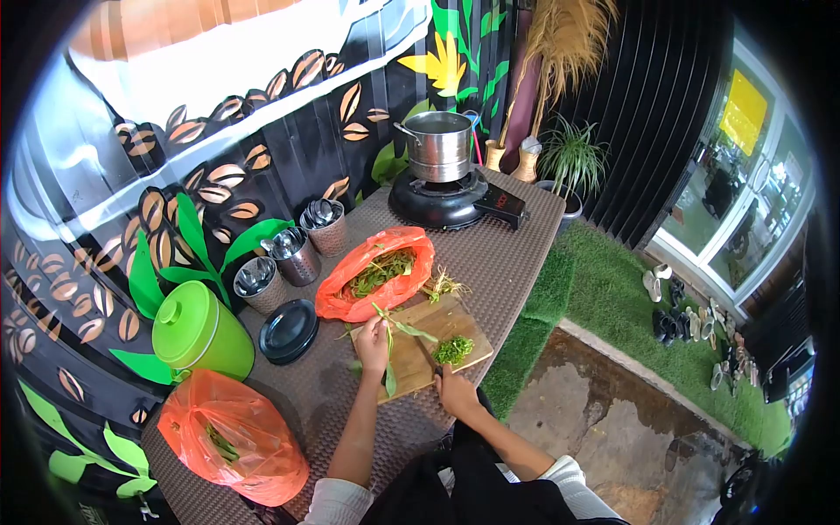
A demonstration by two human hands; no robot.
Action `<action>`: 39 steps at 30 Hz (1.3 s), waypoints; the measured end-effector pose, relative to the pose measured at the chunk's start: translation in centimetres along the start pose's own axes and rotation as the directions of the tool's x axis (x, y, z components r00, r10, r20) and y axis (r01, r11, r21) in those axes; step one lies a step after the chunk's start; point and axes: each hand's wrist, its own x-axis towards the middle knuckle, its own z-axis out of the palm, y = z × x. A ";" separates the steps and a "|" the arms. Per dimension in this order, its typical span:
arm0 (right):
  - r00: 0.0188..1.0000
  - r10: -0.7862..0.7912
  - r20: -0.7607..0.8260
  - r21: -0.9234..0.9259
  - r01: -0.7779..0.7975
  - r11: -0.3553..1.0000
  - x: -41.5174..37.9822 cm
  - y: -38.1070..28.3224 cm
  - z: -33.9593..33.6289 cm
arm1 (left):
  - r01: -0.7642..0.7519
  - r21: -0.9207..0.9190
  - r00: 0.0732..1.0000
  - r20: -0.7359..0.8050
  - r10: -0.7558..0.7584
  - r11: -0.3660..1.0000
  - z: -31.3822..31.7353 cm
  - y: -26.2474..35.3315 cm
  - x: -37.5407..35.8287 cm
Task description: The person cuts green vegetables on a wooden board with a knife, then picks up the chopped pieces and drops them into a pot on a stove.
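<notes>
My left hand [373,346] is closed around a few leafy green stems [411,332] over the left part of a wooden cutting board [411,376]. In my right hand [457,392] is a knife [426,353], its blade pointing away from me across the board. A small heap of finely chopped greens [454,350] lies to the right of the blade. Just behind the board, pale roots and stem ends [444,286] lie in a loose pile. An orange plastic bag [339,302] stands open beyond my left hand, with more leafy greens [381,271] inside.
At the far end of the table, a steel pot [439,153] sits on a black gas stove [429,203]. Cutlery cups [325,232], dark plates [289,331] and a green lidded bucket [197,328] line the left side. Another orange bag [254,451] stands at the near left.
</notes>
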 end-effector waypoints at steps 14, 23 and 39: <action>0.962 -0.066 -0.265 0.589 0.216 0.779 -0.2 -0.9 -2.0 | 0.351 -0.248 0.936 0.056 -0.348 0.903 0.7 4.0 -3.0; 0.948 -0.307 -0.084 0.834 0.236 0.499 -0.6 -3.4 -1.7 | 0.549 -0.381 0.834 0.202 -0.513 0.743 0.7 5.8 -4.8; 0.867 -0.468 -0.172 0.649 0.457 0.608 1.8 -3.4 -5.3 | 0.722 -0.601 0.680 0.530 -0.506 0.341 0.1 2.5 -5.7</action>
